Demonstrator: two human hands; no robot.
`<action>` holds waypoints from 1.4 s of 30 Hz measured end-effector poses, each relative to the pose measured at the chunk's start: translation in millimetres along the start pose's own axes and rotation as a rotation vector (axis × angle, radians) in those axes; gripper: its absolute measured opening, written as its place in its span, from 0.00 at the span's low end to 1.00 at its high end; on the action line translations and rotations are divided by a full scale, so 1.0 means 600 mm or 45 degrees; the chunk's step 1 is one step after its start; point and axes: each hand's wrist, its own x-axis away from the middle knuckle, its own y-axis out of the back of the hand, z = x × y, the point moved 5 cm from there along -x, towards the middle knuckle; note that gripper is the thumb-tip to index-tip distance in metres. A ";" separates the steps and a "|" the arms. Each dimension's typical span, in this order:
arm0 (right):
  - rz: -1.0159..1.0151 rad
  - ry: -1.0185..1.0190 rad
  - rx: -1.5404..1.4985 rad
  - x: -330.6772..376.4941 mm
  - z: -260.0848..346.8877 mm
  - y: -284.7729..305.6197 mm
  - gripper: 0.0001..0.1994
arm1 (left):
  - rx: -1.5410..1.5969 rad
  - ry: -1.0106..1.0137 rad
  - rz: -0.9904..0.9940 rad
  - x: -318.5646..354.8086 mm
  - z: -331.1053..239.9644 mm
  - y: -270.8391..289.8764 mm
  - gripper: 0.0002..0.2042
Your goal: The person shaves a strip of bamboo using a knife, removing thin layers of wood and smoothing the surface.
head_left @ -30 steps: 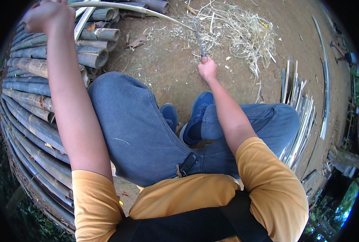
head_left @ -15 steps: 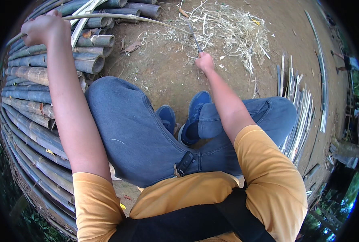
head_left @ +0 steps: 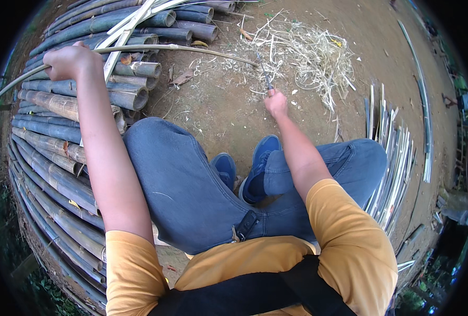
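My left hand [head_left: 72, 60], arm stretched out at the far left, is closed around a long thin bamboo strip [head_left: 186, 48]. The strip bows slightly and runs across to the right, over the ends of the bamboo poles. Beyond my feet, my right hand [head_left: 276, 102] grips a knife [head_left: 266, 78] by its handle. Its thin dark blade points away from me, and its upper part meets or lies very near the strip's right end; exact contact is too small to tell.
Stacked bamboo poles [head_left: 55, 131] fill the left side, with pale split strips [head_left: 119, 39] across them. A heap of curly shavings [head_left: 318, 58] lies ahead on bare soil. Cut slats [head_left: 391, 163] stand beside my right knee; longer strips [head_left: 424, 105] lie farther right.
The whole view has shifted a little, so everything sits lower and to the right. Both hands keep their holds; the strip's right end still lies by the blade.
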 end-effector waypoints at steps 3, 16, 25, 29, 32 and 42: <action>-0.025 0.049 -0.066 0.030 0.016 -0.004 0.14 | -0.044 -0.023 -0.089 -0.006 0.007 0.005 0.23; 0.022 -0.059 0.016 -0.018 0.023 -0.007 0.15 | -0.068 0.084 -0.157 -0.003 0.014 0.013 0.28; -0.040 -0.004 -0.070 0.012 0.028 0.001 0.14 | -0.079 0.005 -0.236 -0.053 0.039 0.033 0.28; 0.000 0.016 -0.075 0.023 0.022 -0.008 0.14 | -0.106 -0.030 -0.265 -0.056 0.042 0.033 0.27; 0.003 0.010 -0.068 0.036 0.016 -0.027 0.14 | -0.102 -0.068 -0.265 -0.065 0.041 0.036 0.27; -0.075 -0.109 -0.138 0.037 -0.010 -0.031 0.15 | -0.026 -0.045 -0.298 -0.083 0.050 0.044 0.25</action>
